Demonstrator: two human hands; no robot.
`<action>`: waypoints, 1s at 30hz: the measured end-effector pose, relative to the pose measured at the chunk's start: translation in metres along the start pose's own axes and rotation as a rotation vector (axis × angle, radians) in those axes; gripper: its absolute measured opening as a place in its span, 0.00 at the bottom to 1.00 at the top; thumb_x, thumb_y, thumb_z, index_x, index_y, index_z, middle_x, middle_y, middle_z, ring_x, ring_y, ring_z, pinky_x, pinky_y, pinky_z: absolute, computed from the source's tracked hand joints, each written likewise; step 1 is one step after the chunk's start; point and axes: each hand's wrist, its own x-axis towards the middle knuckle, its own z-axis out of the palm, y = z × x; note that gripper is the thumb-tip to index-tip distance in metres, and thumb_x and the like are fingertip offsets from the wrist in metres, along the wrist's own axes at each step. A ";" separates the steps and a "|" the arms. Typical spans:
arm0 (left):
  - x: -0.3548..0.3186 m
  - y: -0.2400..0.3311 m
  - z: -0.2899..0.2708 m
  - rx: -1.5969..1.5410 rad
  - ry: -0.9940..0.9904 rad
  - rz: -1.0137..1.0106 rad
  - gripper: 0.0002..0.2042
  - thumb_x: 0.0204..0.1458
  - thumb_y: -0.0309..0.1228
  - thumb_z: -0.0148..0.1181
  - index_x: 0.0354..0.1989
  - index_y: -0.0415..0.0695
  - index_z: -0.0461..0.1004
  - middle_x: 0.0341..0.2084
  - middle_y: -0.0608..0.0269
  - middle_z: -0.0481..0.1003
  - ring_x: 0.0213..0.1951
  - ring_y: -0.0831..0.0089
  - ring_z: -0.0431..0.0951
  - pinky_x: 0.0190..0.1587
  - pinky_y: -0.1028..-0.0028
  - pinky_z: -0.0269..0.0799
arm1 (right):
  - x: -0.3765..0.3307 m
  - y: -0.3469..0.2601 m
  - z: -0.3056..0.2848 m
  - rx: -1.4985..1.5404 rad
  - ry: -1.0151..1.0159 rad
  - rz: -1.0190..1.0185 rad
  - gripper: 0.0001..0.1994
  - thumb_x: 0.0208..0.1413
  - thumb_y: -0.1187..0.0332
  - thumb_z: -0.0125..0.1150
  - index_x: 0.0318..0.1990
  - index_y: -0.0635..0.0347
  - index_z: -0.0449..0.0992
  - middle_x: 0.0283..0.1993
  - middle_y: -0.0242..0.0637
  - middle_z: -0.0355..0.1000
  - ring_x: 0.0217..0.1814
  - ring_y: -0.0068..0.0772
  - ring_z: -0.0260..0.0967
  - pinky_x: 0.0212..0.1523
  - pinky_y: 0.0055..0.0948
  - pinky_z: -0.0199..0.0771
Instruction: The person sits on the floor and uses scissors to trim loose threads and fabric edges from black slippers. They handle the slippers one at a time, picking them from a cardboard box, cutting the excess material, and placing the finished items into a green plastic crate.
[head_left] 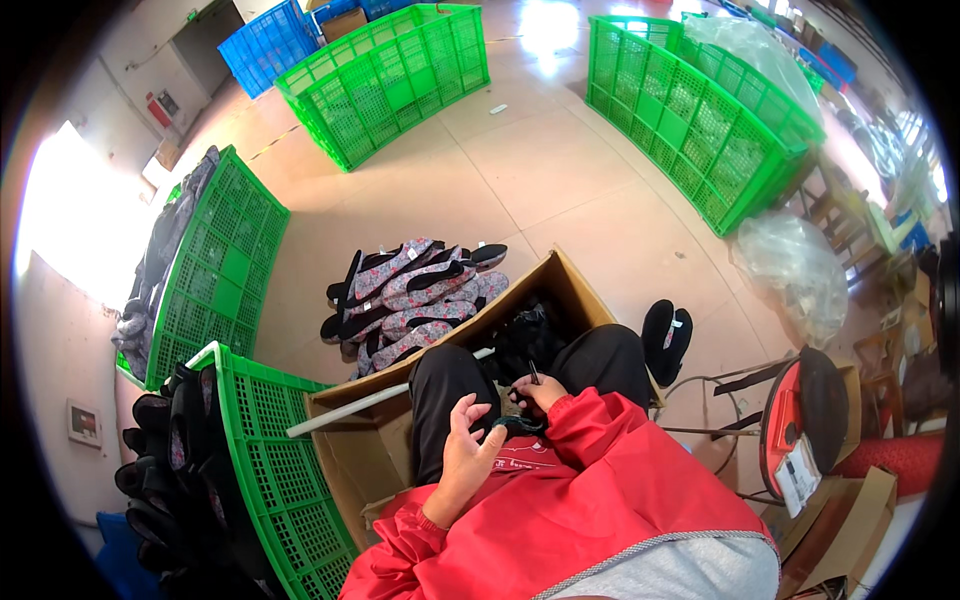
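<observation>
1. Head view, progress: grey floral fabric slippers with black linings (430,283) lie heaped on the floor beyond a brown cardboard box (350,460); dark slippers (185,440) fill a green plastic crate (275,430). Which are finished and which remain, I cannot tell; the piece at the lap looks midway.
2. Head view, grip: the right hand (540,393) pinches a slim dark tool (534,373); the left hand (468,455) has fingers spread, apparently holding nothing.
3. Head view, direction: the tool points upward, away from the body. Beneath the hands, over the lap, a small dark teal-edged piece (522,427) lies roughly left-to-right; its front end is unclear.
</observation>
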 end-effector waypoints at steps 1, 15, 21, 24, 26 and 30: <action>0.000 -0.001 0.000 -0.057 -0.005 0.005 0.29 0.50 0.20 0.60 0.61 0.39 0.56 0.54 0.52 0.67 0.58 0.61 0.68 0.59 0.63 0.65 | 0.000 -0.001 0.001 -0.001 0.004 0.000 0.05 0.60 0.74 0.51 0.41 0.57 0.73 0.32 0.33 0.76 0.24 0.23 0.70 0.19 0.23 0.68; 0.000 -0.003 0.000 -0.115 0.036 0.063 0.39 0.53 0.25 0.57 0.70 0.42 0.39 0.63 0.46 0.54 0.63 0.58 0.60 0.59 0.62 0.64 | -0.002 0.000 0.000 0.000 -0.006 0.011 0.05 0.61 0.73 0.50 0.42 0.57 0.71 0.34 0.34 0.77 0.25 0.23 0.71 0.17 0.21 0.60; 0.003 -0.016 -0.007 -0.333 0.112 0.076 0.31 0.52 0.20 0.45 0.68 0.45 0.49 0.61 0.56 0.57 0.62 0.64 0.60 0.57 0.67 0.63 | 0.000 0.002 -0.002 -0.011 -0.005 0.014 0.05 0.61 0.73 0.50 0.42 0.56 0.71 0.35 0.33 0.77 0.25 0.22 0.70 0.16 0.20 0.56; 0.001 -0.017 -0.005 -0.224 0.236 0.093 0.25 0.40 0.10 0.41 0.49 0.42 0.69 0.51 0.57 0.67 0.55 0.66 0.66 0.55 0.69 0.65 | 0.000 0.000 -0.001 -0.026 -0.002 0.021 0.05 0.61 0.72 0.50 0.42 0.56 0.71 0.35 0.33 0.77 0.25 0.21 0.70 0.16 0.19 0.56; 0.002 -0.029 -0.012 -0.174 0.195 0.254 0.19 0.37 0.07 0.41 0.36 0.40 0.70 0.41 0.56 0.70 0.47 0.66 0.71 0.51 0.71 0.67 | -0.002 -0.002 0.000 -0.027 -0.003 0.028 0.05 0.61 0.73 0.50 0.42 0.56 0.71 0.35 0.33 0.77 0.25 0.21 0.70 0.16 0.19 0.56; 0.003 -0.020 -0.009 -0.204 0.220 0.429 0.14 0.30 0.04 0.40 0.17 0.40 0.64 0.21 0.61 0.67 0.29 0.69 0.71 0.37 0.74 0.68 | -0.004 -0.002 0.001 -0.022 0.005 0.040 0.06 0.61 0.71 0.51 0.43 0.55 0.72 0.35 0.30 0.77 0.26 0.20 0.70 0.17 0.19 0.55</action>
